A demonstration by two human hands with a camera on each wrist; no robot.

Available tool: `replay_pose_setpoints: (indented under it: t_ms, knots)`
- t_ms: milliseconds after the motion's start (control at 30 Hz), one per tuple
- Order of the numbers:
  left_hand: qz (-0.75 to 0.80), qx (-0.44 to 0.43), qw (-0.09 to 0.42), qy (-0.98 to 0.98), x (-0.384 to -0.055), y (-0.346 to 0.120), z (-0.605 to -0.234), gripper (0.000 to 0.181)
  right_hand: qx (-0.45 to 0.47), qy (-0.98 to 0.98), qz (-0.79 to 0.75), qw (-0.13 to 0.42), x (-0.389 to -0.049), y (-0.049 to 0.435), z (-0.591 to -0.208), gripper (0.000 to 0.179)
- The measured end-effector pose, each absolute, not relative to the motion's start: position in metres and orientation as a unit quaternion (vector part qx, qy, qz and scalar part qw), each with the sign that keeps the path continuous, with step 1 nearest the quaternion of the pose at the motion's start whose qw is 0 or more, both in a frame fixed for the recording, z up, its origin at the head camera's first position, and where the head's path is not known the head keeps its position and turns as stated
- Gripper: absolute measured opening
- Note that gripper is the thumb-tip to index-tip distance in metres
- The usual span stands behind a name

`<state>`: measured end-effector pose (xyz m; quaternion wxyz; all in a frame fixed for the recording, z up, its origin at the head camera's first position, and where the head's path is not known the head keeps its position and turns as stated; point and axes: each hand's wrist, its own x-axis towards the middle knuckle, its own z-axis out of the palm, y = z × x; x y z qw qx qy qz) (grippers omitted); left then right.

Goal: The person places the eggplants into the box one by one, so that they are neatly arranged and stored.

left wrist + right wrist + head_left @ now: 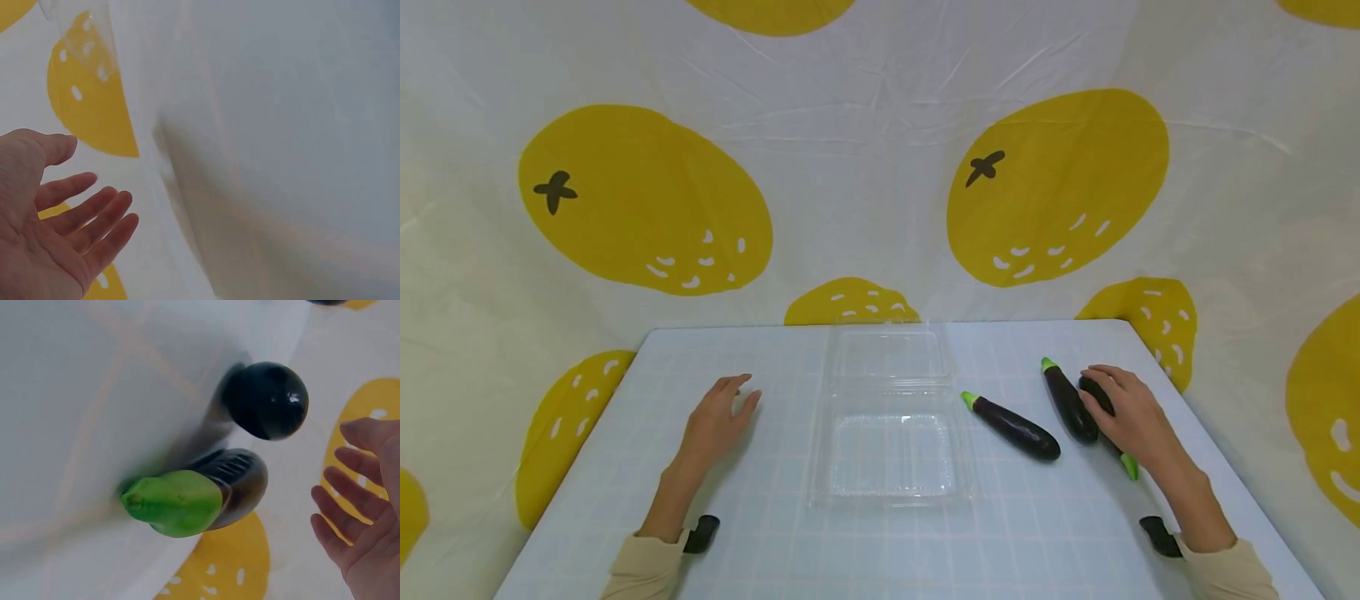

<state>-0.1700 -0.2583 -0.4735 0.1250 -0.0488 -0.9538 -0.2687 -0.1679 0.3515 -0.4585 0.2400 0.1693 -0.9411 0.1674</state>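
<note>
Over the table's left part my left hand [717, 427] hovers with its fingers loosely bent and holds nothing; the left wrist view shows the spread fingers of that hand [69, 231]. My right hand [1133, 417] is above the rightmost eggplant [1130, 467] and hides much of it. In the right wrist view the right hand's fingers stand relaxed and apart from the green-capped eggplant [181, 503]. Just left of that hand lies a second eggplant [1070, 404], and a third eggplant [1015, 429] rests slanted farther left.
A clear plastic clamshell box [891, 500] stands in the middle of the table, its lid [891, 354] laid back toward the far edge. The pale checked tabletop [775, 550] meets a white cloth with yellow fruit prints [647, 200] behind and at the sides.
</note>
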Motion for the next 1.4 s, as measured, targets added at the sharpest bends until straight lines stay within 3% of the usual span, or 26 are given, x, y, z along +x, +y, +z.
replay_pose_setpoints:
  t_ms: [467, 800, 1400]
  knots:
    - [-0.331, -0.056, 0.123, -0.934, -0.163, -0.233, -0.47, 0.041, 0.164, -0.945, 0.186, 0.211, -0.159, 0.327, -0.455, 0.037]
    - [-0.38, -0.083, 0.132, -0.912, -0.158, -0.216, -0.472, 0.039, 0.212, -0.926, 0.188, 0.249, -0.157, 0.314, -0.457, 0.042]
    - [-0.445, -0.093, 0.133, -0.881, -0.153, -0.192, -0.473, 0.036, 0.247, -0.918, 0.212, 0.225, -0.153, 0.291, -0.464, 0.046]
